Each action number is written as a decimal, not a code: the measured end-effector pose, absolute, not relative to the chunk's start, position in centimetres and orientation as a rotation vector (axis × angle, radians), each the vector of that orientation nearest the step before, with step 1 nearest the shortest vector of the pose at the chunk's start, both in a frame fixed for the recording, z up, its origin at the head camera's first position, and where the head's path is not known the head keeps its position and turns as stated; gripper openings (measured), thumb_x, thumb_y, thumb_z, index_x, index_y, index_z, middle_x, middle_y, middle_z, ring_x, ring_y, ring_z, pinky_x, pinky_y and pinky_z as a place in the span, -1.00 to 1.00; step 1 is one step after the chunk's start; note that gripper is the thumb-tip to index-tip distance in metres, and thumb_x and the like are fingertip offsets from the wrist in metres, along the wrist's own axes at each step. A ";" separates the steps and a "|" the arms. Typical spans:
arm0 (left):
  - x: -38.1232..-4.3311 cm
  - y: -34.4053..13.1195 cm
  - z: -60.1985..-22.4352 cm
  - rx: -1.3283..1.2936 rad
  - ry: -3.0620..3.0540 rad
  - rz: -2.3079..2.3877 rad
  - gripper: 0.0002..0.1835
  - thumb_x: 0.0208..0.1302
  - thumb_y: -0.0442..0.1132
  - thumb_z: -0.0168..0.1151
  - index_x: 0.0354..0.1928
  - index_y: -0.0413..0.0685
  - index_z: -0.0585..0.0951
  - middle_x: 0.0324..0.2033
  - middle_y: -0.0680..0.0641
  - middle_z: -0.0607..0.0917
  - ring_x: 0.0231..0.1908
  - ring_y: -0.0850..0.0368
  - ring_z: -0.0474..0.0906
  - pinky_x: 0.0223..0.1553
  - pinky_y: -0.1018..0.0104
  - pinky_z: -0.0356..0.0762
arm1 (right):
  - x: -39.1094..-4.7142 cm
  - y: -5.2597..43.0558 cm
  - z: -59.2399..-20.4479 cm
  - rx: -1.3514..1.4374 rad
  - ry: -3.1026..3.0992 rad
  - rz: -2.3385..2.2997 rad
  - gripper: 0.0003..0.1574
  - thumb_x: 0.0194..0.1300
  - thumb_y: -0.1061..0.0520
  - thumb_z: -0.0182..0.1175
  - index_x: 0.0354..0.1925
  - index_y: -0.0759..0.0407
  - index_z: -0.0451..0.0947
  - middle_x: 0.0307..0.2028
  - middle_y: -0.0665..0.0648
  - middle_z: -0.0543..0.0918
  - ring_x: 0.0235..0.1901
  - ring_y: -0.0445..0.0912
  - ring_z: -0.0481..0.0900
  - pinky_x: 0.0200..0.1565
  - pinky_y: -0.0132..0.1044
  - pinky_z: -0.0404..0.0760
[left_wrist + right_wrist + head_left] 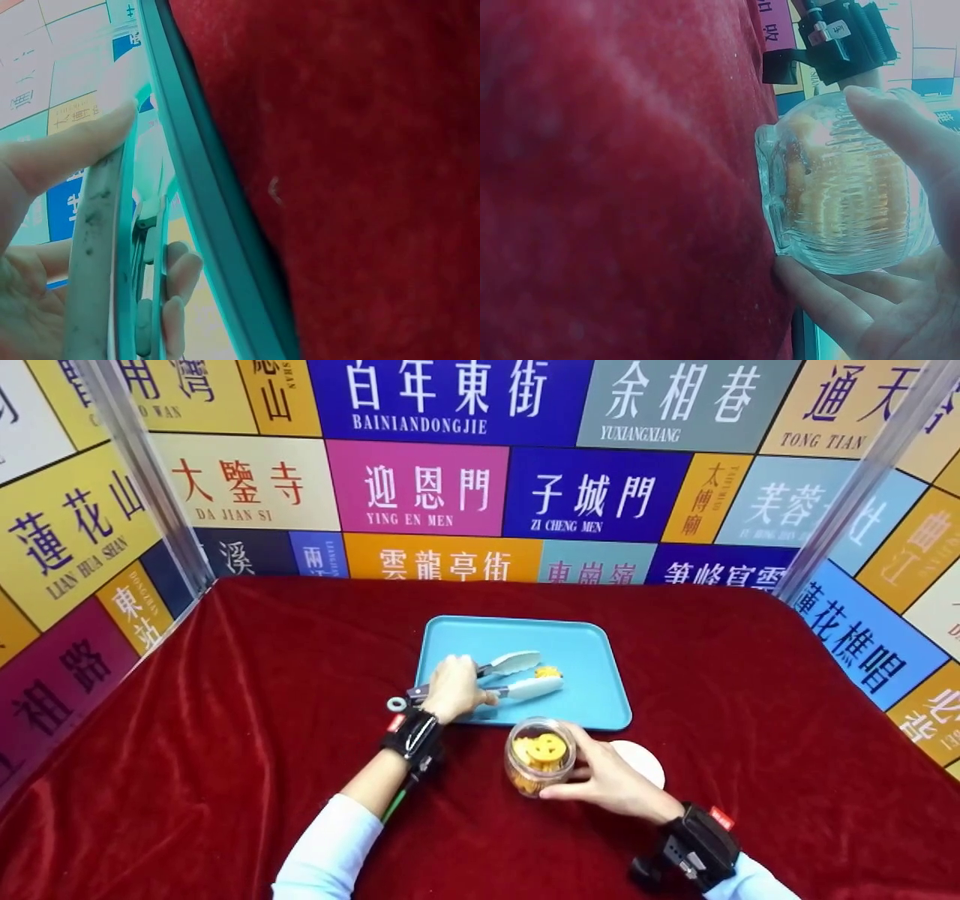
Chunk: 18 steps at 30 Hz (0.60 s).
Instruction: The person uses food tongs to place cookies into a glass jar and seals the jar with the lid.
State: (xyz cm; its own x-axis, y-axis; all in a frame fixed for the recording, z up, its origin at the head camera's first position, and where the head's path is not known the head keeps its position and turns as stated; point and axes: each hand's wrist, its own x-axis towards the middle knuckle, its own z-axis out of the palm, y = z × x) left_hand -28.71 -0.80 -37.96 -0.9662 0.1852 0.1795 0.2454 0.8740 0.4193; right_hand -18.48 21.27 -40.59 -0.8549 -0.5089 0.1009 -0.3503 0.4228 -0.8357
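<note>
My left hand (454, 690) grips a pair of tongs (534, 688) over the blue tray (596, 660). The tongs' two pale tips are spread, and a small yellow snack piece (548, 672) lies on the tray between them. In the left wrist view the thumb and fingers lie on either side of the tong handles (94, 255). My right hand (611, 780) holds a clear lidless jar (525, 781) at its right side. Yellow snack pieces (847, 187) fill much of the jar, which stands upright on the red cloth in the right wrist view.
A round white lid (641, 761) lies on the red cloth (285, 720), partly behind my right hand. Colourful panels with Chinese lettering (420, 487) rise behind the table, with clear upright posts (161, 480) at the corners.
</note>
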 end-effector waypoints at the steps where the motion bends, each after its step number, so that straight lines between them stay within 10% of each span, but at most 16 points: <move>1: -28.7 -0.9 -38.0 -0.334 -2.906 -0.673 -0.62 -0.26 -0.02 0.57 -0.59 -0.14 0.61 -0.56 -0.09 0.61 -0.44 -0.01 0.54 -0.38 0.10 0.50 | -18.5 21.3 -40.6 -0.767 2.507 -1.407 0.00 0.04 0.04 0.41 0.31 0.28 0.12 0.13 0.30 0.45 0.05 0.00 0.52 -0.07 -0.33 0.57; 18: -28.5 -2.1 -37.8 -0.357 -2.853 -0.702 -0.70 -0.24 -0.04 0.55 -0.67 -0.08 0.65 -0.61 -0.08 0.65 -0.41 -0.05 0.57 -0.39 0.09 0.50 | -18.6 21.3 -40.8 -0.753 2.503 -1.409 0.02 0.04 0.04 0.40 0.31 0.30 0.10 0.13 0.33 0.44 0.08 0.08 0.50 -0.06 -0.31 0.57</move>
